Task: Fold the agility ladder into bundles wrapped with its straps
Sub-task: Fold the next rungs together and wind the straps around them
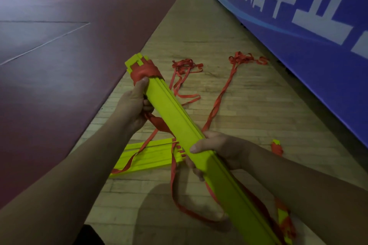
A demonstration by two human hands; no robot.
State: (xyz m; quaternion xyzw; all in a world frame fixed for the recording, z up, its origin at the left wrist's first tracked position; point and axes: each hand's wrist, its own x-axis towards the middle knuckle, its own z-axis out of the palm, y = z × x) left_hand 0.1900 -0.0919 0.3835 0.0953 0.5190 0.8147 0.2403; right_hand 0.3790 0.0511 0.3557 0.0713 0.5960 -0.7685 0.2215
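- Head view: a bundle of yellow ladder rungs (169,109) is held in the air, slanting from upper left, away from the person, down to the lower right edge of the frame.
- A red strap wrap (145,72) is wound round the bundle near its far end; the notched rung tips stick out just beyond it.
- The left hand (135,105) grips the bundle just below that wrap. The thumb lies against the wrap's near edge and the fingers curl under the rungs.
- A red strap band (159,123) runs from under the left hand and passes beneath the bundle.
- The right hand (215,149) grips the bundle near its middle, with the thumb on the top face and the fingers curled round the underside.
- A second stack of yellow rungs (147,153) lies on the wooden floor strip (229,89), below the held bundle and crossing under it, with red strap trailing over it.
- Loose red straps (185,67) lie tangled on the wood beyond the bundle, and one line of them runs back toward the right hand.
- A maroon court floor (59,65) lies to the left, and a blue banner (298,26) with white characters stands along the right.
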